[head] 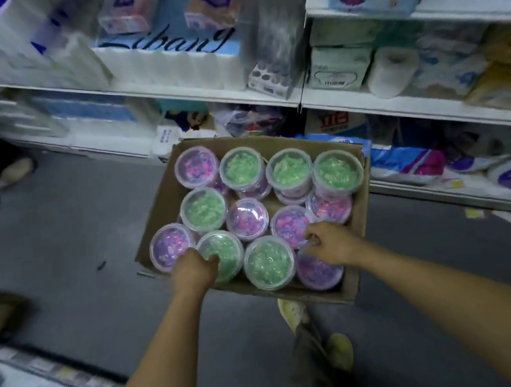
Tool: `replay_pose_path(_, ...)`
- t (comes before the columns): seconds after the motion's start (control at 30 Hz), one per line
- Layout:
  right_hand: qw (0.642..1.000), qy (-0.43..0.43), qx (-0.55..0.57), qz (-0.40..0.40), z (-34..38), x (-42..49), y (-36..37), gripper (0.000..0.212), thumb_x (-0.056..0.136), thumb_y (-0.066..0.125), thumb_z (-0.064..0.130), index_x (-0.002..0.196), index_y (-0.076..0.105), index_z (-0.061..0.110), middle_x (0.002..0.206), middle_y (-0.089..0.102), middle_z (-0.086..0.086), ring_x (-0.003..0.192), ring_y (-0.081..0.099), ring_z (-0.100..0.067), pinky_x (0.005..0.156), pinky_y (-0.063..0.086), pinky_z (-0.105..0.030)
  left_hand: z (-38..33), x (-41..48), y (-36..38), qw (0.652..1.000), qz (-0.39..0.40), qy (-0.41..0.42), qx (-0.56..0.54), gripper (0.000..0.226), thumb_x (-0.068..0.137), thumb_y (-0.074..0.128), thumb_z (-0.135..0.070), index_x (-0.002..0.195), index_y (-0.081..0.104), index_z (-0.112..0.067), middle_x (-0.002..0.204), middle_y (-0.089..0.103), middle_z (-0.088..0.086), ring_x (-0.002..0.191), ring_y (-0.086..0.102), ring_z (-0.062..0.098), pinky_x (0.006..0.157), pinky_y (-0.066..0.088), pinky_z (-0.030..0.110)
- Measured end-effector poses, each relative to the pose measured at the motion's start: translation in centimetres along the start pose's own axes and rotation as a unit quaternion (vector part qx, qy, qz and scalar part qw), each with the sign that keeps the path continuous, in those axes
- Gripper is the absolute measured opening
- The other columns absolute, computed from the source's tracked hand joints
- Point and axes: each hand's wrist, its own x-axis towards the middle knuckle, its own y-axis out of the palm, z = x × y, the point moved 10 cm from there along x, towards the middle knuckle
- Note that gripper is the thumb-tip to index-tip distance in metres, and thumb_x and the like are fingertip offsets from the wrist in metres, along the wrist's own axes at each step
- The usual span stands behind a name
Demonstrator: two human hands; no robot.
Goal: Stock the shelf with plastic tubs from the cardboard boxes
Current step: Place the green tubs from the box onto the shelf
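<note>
Right now both hands reach into the open brown cardboard box on the floor at 12 o'clock. The left hand curls over the near rim of an upright round clear plastic tub of green pieces, at its 1 o'clock. The right hand bends its fingers over a round clear plastic tub of purple pieces; I cannot tell whether it grips. The white metal shelf lies beyond at 1 o'clock, its stock blurred.

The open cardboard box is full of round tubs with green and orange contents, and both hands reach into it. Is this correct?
Not quite: the head view shows no orange. The tubs hold green and purple-pink contents. The rest stands: the cardboard box is open and full, and the left hand and right hand reach into it.
</note>
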Motion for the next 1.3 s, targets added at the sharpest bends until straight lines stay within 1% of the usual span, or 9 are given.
replay_pose_path(0.13,0.992,0.084,0.092,0.012,-1.0,2.0,4.9,0.026,0.084,0.062,0.038,0.090,0.054,0.015,0.096,0.066,-0.009,0.081,0.061,-0.027,0.073,0.047,-0.032,2.8,1.8,2.6,0.997,0.016,-0.059,-0.042,0.065,0.088,0.057,-0.048,0.131,0.044,-0.001,0.131,0.054,0.022,0.120,0.052,0.039,0.100,0.044,0.043)
replay_pose_path(0.3,0.934,0.194,0.299,0.037,-1.7,2.3,9.3,0.019,0.090,0.059,0.020,0.104,0.050,0.012,0.078,0.059,-0.008,0.061,0.057,-0.021,0.050,0.050,-0.030,4.1,2.8,3.7,0.987,-0.008,-0.109,-0.115,0.054,0.084,0.064,-0.041,0.121,0.052,-0.003,0.119,0.062,0.018,0.109,0.059,0.037,0.091,0.049,0.042)
replay_pose_path(0.4,0.895,0.248,0.370,0.010,-2.9,1.9,10.1,0.021,0.091,0.053,0.011,0.111,0.056,0.006,0.072,0.060,-0.012,0.053,0.056,-0.017,0.049,0.052,-0.028,4.1,2.9,4.1,0.976,-0.012,-0.113,-0.186,0.044,0.081,0.069,-0.032,0.112,0.060,-0.002,0.110,0.066,0.017,0.100,0.062,0.035,0.087,0.051,0.042)
replay_pose_path(0.63,0.860,0.265,0.434,-0.033,-4.5,0.7,6.8,0.011,0.088,0.054,0.009,0.078,0.058,0.008,0.052,0.056,-0.008,0.040,0.050,-0.014,0.047,0.044,-0.021,1.6,1.7,4.7,0.962,0.014,-0.117,-0.245,0.058,0.075,0.076,-0.037,0.120,0.060,-0.005,0.114,0.066,0.015,0.104,0.062,0.034,0.083,0.047,0.034)
replay_pose_path(0.77,0.840,0.260,0.473,-0.056,-5.4,-0.4,3.4,0.016,0.089,0.054,0.012,0.074,0.058,0.010,0.046,0.056,-0.002,0.038,0.050,-0.012,0.046,0.044,-0.020,-0.5,0.7,4.1,0.946,-0.002,-0.111,-0.305,0.039,0.075,0.074,-0.037,0.096,0.065,-0.006,0.105,0.068,0.016,0.099,0.062,0.035,0.091,0.051,0.044)
replay_pose_path(0.9,0.806,0.259,0.527,-0.077,-5.6,-1.9,-1.2,0.020,0.089,0.056,0.016,0.069,0.057,0.010,0.050,0.053,-0.002,0.037,0.048,-0.011,0.058,0.050,-0.029,-2.4,-1.8,3.4,0.876,0.038,-0.122,-0.465,0.021,0.077,0.073,-0.024,0.080,0.056,-0.012,0.087,0.061,0.006,0.085,0.060,0.026,0.091,0.053,0.050)
replay_pose_path(1.03,0.794,0.227,0.555,-0.103,-4.1,-3.6,-7.3,0.018,0.089,0.055,0.016,0.072,0.054,0.013,0.053,0.049,-0.002,0.034,0.044,-0.008,0.062,0.051,-0.030,-5.6,-3.8,0.3,0.808,0.073,-0.123,-0.571,0.021,0.083,0.070,-0.020,0.098,0.059,-0.009,0.091,0.057,0.007,0.079,0.056,0.018,0.077,0.056,0.036)
replay_pose_path(1.17,0.796,0.187,0.556,-0.149,-2.5,-5.0,-14.3,0.016,0.085,0.058,0.015,0.070,0.057,0.012,0.042,0.052,0.000,0.030,0.044,-0.008,0.056,0.048,-0.027,-10.0,-4.1,-5.1,0.795,0.081,-0.073,-0.597,0.028,0.084,0.068,-0.023,0.107,0.061,-0.009,0.087,0.056,0.006,0.071,0.056,0.018,0.064,0.049,0.032)
replay_pose_path(1.3,0.798,0.134,0.558,-0.184,-0.2,-6.7,-21.2,0.016,0.084,0.060,0.015,0.068,0.060,0.010,0.045,0.053,-0.001,0.036,0.044,-0.011,0.057,0.044,-0.027,-13.7,-4.9,-9.9,0.757,0.110,-0.043,-0.643,0.015,0.085,0.069,-0.023,0.094,0.061,-0.014,0.094,0.057,0.006,0.092,0.059,0.021,0.084,0.055,0.040)
